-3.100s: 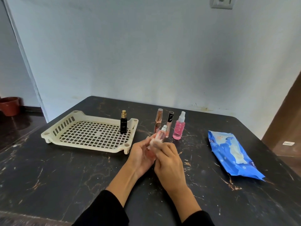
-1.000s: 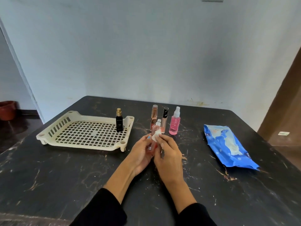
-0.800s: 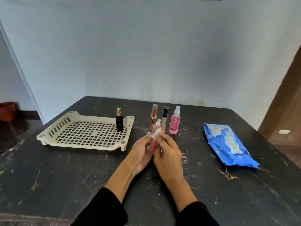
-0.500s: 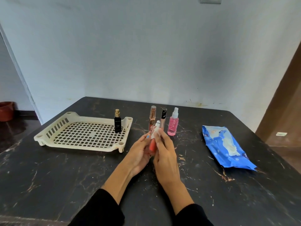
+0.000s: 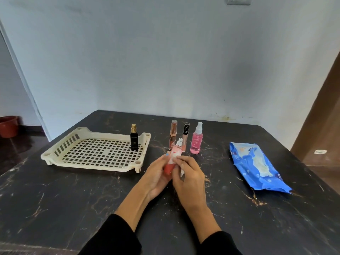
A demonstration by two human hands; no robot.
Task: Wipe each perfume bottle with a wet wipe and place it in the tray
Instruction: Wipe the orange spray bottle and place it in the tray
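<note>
While the left hand holds the pink spray bottle upright above the dark marble surface, its grip curled round the bottle's lower half, the right hand pinches a white wet wipe against the bottle's side. Over the last few seconds the wipe has slid from the cap down to the body, so the white nozzle now stands bare above both grips. That suggests this bottle is nearly clean and should soon go to the cream slotted tray, which lies to the left of the grip. One black bottle with a gold cap already stands in the tray's far right corner. Just beyond the grip wait three more: a peach tube, a black-capped tube and a pink mist bottle. The blue wipes packet lies well to the right.
</note>
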